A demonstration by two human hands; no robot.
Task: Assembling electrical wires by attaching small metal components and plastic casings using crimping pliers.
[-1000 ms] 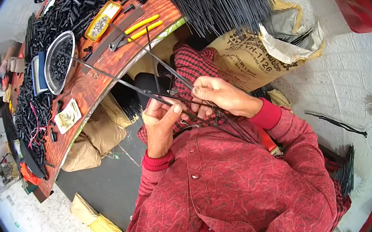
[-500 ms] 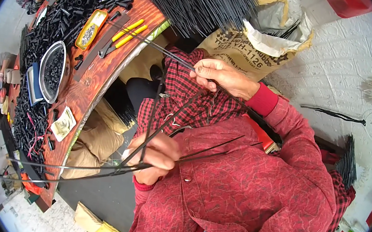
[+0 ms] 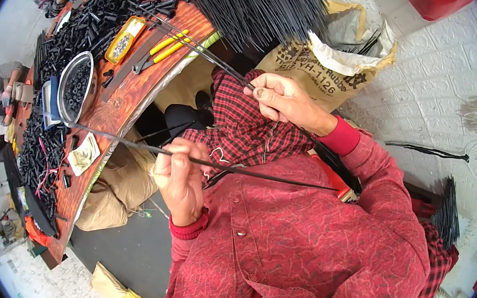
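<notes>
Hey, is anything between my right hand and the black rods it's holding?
Nothing visible. Your right hand pinches the black rods directly, with no glove or tool showing between, though the inside of the grip is hidden.

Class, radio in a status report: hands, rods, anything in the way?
Left hand, right hand: gripping black rods. Left-held end extends over jacket. Pliers on table, overlapped by rods in view.

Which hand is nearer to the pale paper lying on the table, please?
Left. The left hand, holding a thin black strip, is to the right of the pale paper; the right hand is farther from it, higher and more to the right in the picture.
</notes>
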